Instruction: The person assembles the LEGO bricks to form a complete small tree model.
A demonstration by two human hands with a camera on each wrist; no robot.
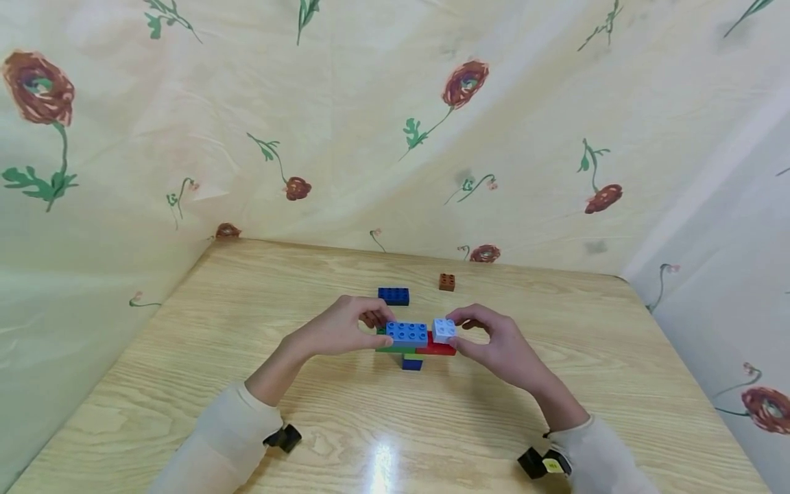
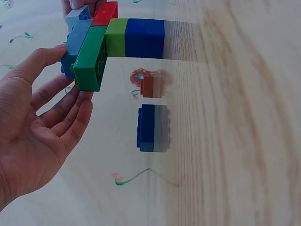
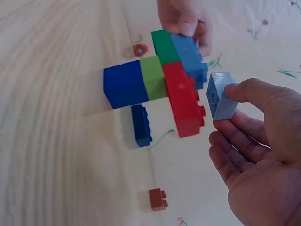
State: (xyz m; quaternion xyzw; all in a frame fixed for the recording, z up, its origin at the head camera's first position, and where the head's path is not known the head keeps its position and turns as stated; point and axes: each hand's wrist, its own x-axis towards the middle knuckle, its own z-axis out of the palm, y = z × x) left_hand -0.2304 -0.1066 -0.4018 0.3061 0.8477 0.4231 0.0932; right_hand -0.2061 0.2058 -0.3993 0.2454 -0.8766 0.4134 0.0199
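1. While a flowered cloth (image 1: 370, 137) rises beyond the far edge, the wood-grained bench (image 1: 432, 425) spreads beneath the bricks.
2. Forearms in pale sleeves (image 1: 216, 432) come in over the near edge, one from each side, both slanting inward above the bench.
3. The left hand (image 1: 342, 326) points toward the right edge and grips the left end of a blue brick (image 1: 407, 334), thumb on the side toward the near edge, fingers on the far side.
4. The right hand (image 1: 496, 343), angled toward the left edge, pinches a pale block (image 1: 444, 330) between thumb and fingertips; its remaining fingers bend loosely below.
5. Midway between the left and right edges stands the stack: a dark blue base (image 1: 412, 364), a lime block (image 2: 116, 37), then a green brick (image 2: 91, 59) and a red brick (image 3: 182, 101) side by side, the blue brick on top.
6. Closer to the far edge lies a navy brick (image 1: 393, 296).
7. The pale block is held beside the blue brick, just above the red one, apart from it.
8. Nearest the far edge sits a small brown block (image 1: 447, 282).
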